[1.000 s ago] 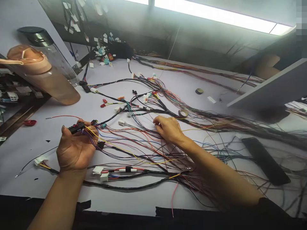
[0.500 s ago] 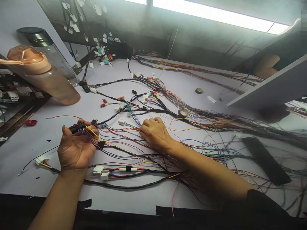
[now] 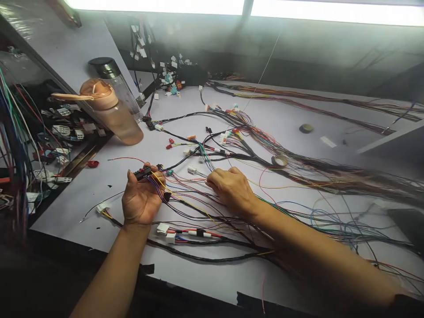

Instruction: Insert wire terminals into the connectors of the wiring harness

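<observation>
My left hand (image 3: 142,198), palm up, holds a black connector (image 3: 143,173) between thumb and fingers; yellow and purple wires run out of it to the right. Further right, my right hand (image 3: 232,190) is closed over thin wires among the loose strands; its fingertips are partly hidden, and which wires they pinch is unclear. A white connector (image 3: 192,169) lies just left of the right hand, and a small teal connector (image 3: 170,172) lies between the hands. Below them are two white connectors (image 3: 163,228) with red and blue wires.
A peach bottle (image 3: 122,123) and a clear bottle (image 3: 127,95) stand at the back left. Tape rolls (image 3: 280,161) lie at the right. Black wire bundles (image 3: 205,260) cross the white table (image 3: 198,282). Connectors fill a tray (image 3: 62,130) at the left.
The camera view has turned left, so the scene sits further right and more of the left side shows. Both hands keep nearly the same places over the wires.
</observation>
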Action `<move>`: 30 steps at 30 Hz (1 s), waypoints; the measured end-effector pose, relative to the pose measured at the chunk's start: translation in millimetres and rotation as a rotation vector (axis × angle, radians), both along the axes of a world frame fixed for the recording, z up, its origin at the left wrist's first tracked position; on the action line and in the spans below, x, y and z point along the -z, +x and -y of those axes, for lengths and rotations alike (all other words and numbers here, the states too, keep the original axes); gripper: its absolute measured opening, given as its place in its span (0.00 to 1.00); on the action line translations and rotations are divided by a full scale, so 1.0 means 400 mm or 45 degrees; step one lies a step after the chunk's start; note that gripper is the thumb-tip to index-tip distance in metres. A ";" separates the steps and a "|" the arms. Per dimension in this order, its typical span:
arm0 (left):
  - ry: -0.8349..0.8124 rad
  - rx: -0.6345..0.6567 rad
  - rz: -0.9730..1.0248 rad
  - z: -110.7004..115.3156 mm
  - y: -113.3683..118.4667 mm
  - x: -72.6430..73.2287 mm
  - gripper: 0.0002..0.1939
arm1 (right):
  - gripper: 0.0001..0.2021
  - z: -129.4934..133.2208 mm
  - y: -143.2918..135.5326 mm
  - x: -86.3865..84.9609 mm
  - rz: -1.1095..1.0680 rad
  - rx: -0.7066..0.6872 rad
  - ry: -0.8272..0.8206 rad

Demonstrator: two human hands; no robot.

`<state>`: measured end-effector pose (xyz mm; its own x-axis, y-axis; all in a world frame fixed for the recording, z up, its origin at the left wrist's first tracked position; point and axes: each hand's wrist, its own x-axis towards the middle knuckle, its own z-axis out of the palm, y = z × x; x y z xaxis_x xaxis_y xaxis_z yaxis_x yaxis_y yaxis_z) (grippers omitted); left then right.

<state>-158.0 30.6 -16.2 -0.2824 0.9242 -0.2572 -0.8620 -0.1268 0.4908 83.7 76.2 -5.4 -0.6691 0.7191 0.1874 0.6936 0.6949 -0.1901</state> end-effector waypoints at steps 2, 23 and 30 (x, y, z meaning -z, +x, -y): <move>0.007 0.018 0.001 0.001 0.001 -0.002 0.25 | 0.12 0.013 -0.004 0.000 -0.081 -0.042 0.032; 0.127 0.013 -0.142 0.024 -0.016 -0.049 0.20 | 0.14 0.194 0.007 0.043 -0.344 -0.356 0.025; 0.214 -0.065 -0.140 0.040 -0.034 -0.089 0.17 | 0.15 0.189 0.082 -0.066 -0.513 -0.244 -0.096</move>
<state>-171.6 14.8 19.2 -0.3475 0.9354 -0.0653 -0.7948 -0.2569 0.5499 116.5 0.5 21.2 -0.6757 0.6111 0.4123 0.4143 0.7774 -0.4733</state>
